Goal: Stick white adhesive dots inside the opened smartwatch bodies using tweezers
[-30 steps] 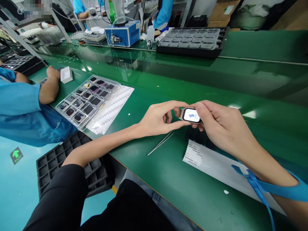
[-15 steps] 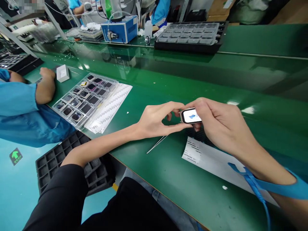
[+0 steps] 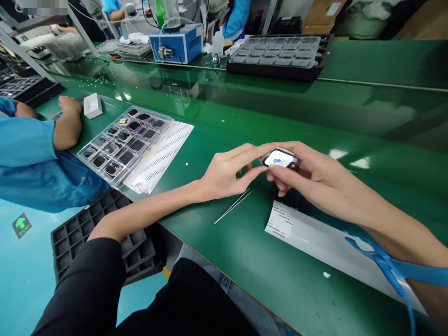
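Right hand gripping watch, left hand pinching edge

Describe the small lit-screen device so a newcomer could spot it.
On the green conveyor table, look between the person's left hand and right hand. There sits a small rounded-square watch body; unlike the dark ones in the clear plastic tray, its screen glows white.

Bright, even light falls from above, and the glossy green work table throws it back as white patches of glare near its middle and as soft mirror images of the gear at its far side. Shadows are faint and short. The wide lens bends the table's edges and stretches the corners. The near field is sharp; the far background is softer, perhaps slightly blurred by head motion.
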`<state>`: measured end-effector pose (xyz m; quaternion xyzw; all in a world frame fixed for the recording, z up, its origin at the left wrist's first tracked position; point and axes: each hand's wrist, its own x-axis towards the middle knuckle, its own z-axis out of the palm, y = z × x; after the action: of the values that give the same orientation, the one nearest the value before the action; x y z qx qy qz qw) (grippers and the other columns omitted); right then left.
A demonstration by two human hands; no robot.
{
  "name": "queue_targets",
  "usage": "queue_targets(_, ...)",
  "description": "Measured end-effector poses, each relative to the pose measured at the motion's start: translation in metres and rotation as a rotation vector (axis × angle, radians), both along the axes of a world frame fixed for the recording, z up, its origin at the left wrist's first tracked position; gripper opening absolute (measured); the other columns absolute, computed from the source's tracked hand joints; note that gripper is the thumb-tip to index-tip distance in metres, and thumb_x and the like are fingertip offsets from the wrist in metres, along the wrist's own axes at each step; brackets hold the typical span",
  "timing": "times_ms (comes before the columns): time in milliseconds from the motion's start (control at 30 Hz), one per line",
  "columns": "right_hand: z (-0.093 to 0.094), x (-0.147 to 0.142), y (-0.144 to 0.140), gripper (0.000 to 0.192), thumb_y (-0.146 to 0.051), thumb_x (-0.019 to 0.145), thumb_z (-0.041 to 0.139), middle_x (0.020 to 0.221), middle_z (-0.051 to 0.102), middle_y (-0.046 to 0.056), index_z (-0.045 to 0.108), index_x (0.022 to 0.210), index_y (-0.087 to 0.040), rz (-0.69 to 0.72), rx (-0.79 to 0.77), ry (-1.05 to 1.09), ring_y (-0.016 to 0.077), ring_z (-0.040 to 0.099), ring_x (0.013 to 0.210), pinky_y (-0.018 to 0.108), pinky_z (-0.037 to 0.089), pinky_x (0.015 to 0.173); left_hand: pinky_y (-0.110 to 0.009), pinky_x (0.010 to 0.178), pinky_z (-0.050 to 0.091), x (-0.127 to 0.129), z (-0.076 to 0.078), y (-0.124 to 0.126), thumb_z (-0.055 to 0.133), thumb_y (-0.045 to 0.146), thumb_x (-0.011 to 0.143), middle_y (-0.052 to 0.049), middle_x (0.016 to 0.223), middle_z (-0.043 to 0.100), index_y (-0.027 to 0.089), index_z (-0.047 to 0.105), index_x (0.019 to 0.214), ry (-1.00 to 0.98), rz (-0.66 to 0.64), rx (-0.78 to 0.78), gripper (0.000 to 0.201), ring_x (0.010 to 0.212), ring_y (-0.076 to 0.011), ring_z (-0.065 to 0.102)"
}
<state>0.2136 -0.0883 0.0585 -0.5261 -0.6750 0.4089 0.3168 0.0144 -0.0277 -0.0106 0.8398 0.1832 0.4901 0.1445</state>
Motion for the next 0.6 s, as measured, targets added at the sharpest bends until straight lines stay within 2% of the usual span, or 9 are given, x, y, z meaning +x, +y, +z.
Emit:
queue_targets(67, -0.002, -0.001, 0.001, 0.06, -0.074, 0.088, 0.069, 0.086, 0.066, 0.003, 0.064, 0.123, -0.026, 0.013, -0.037, 0.026, 0.0161, 0.06, 0.063, 0.032, 0.059, 0.054, -0.025, 0.076, 0.064, 0.001, -0.004, 0.002, 0.046, 0.024, 0.111, -0.008, 0.121, 0.078, 0.017, 0.064, 0.141, -0.003, -0.028, 0.01, 0.036, 0.088, -0.0103, 0.074)
queue_targets(167, -0.007, -0.005, 0.001, 0.063, -0.077, 0.096, 0.053, 0.081, 0.061, 0.002, 0.061, 0.131, -0.025, 0.019, -0.078, 0.086, 0.017, 0.059, 0.065, 0.033, 0.061, 0.056, -0.026, 0.083, 0.066, 0.002, -0.009, 0.004, 0.044, 0.018, 0.109, -0.009, 0.136, 0.074, 0.019, 0.06, 0.146, -0.015, -0.075, 0.007, 0.041, 0.108, -0.0136, 0.075)
queue_targets(233, -0.012, -0.008, 0.001, 0.065, -0.071, 0.099, 0.052, 0.082, 0.06, 0.001, 0.052, 0.146, -0.026, -0.026, -0.072, 0.113, 0.0175, 0.059, 0.066, 0.033, 0.061, 0.057, -0.026, 0.077, 0.066, 0.002, -0.01, 0.004, 0.047, 0.021, 0.108, -0.011, 0.143, 0.071, 0.019, 0.057, 0.15, -0.026, -0.109, -0.026, 0.043, 0.1, -0.0132, 0.076)
queue_targets(300, -0.019, -0.012, 0.0, 0.069, -0.06, 0.097, 0.061, 0.093, 0.064, 0.002, 0.042, 0.156, -0.028, -0.104, -0.043, 0.113, 0.0173, 0.06, 0.067, 0.034, 0.062, 0.058, -0.024, 0.067, 0.063, 0.001, -0.01, 0.004, 0.051, 0.027, 0.107, -0.014, 0.149, 0.067, 0.018, 0.056, 0.151, -0.03, -0.122, -0.076, 0.045, 0.084, -0.0105, 0.074)
queue_targets(400, -0.027, -0.019, -0.002, 0.072, -0.046, 0.093, 0.065, 0.11, 0.065, 0.006, 0.039, 0.159, -0.031, -0.156, -0.021, 0.129, 0.0188, 0.062, 0.072, 0.035, 0.061, 0.057, -0.024, 0.06, 0.062, -0.001, -0.008, 0.003, 0.057, 0.037, 0.105, -0.016, 0.152, 0.065, 0.018, 0.058, 0.149, -0.014, -0.092, -0.125, 0.048, 0.073, -0.0086, 0.071)
queue_targets(467, -0.03, -0.024, -0.003, 0.069, -0.042, 0.093, 0.061, 0.114, 0.065, 0.007, 0.041, 0.158, -0.03, -0.123, -0.027, 0.166, 0.0202, 0.063, 0.078, 0.035, 0.062, 0.058, -0.028, 0.066, 0.065, -0.002, -0.007, 0.005, 0.057, 0.04, 0.104, -0.016, 0.152, 0.066, 0.02, 0.058, 0.148, 0.021, -0.068, -0.11, 0.048, 0.082, -0.0123, 0.076)
queue_targets(600, -0.027, -0.029, -0.003, 0.063, -0.035, 0.088, 0.067, 0.116, 0.066, 0.005, 0.051, 0.148, -0.032, -0.053, -0.052, 0.287, 0.0198, 0.063, 0.085, 0.035, 0.063, 0.067, -0.041, 0.089, 0.069, -0.002, -0.008, 0.009, 0.061, 0.043, 0.103, -0.015, 0.152, 0.065, 0.02, 0.058, 0.147, 0.048, -0.027, -0.06, 0.05, 0.121, -0.0242, 0.076)
